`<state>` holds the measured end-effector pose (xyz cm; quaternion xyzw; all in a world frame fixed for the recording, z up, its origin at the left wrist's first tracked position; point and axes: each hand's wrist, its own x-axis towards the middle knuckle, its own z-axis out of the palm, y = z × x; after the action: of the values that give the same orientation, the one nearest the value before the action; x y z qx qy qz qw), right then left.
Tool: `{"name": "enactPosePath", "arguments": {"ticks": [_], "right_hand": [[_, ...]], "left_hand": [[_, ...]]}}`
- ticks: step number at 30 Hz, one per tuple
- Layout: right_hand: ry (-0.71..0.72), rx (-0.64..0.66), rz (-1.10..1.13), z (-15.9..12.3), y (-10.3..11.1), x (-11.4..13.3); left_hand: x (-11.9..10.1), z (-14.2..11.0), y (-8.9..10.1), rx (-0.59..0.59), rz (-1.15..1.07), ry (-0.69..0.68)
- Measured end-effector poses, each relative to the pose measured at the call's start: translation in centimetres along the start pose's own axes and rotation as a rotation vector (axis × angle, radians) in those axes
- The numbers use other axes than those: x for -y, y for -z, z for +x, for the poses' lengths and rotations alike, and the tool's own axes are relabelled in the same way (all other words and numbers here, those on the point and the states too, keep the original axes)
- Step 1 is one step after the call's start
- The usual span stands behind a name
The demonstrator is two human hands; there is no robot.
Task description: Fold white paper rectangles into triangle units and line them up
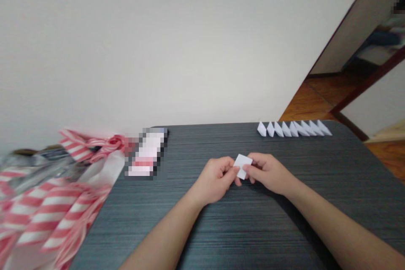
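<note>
Pinching a flat, white paper square (241, 162), the left hand (212, 180) and right hand (269, 173) were positioned above a dark, streaked tabletop (234, 230); pointed white paper pieces (294, 129) lined its far right.

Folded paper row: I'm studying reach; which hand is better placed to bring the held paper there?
Probably the right hand: the folded paper row lies nearer it than the left hand; both hold the paper.

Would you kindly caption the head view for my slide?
Left hand and right hand hold a white paper above a dark table.
</note>
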<state>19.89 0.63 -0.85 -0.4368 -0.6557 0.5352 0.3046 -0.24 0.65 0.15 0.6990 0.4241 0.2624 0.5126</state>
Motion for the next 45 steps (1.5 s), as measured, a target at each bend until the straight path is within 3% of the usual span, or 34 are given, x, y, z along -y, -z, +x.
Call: {"name": "enactPosePath", "arguments": {"ticks": [12, 21, 34, 45], "right_hand": [[0.019, -0.002, -0.022, -0.2, 0.4, 0.2], [-0.008, -0.017, 0.042, -0.1, 0.3, -0.5], [-0.038, 0.016, 0.086, 0.1, 0.0, -0.3], [-0.049, -0.073, 0.165, 0.1, 0.5, -1.6]], "left_hand": [[0.5, 0.2, -0.2, 0.014, -0.115, 0.038], [0.1, 0.0, -0.2, -0.055, -0.070, 0.038], [0.7, -0.1, -0.2, -0.017, -0.010, 0.006], [1.3, 0.1, -0.3, -0.056, -0.037, 0.016]]}}
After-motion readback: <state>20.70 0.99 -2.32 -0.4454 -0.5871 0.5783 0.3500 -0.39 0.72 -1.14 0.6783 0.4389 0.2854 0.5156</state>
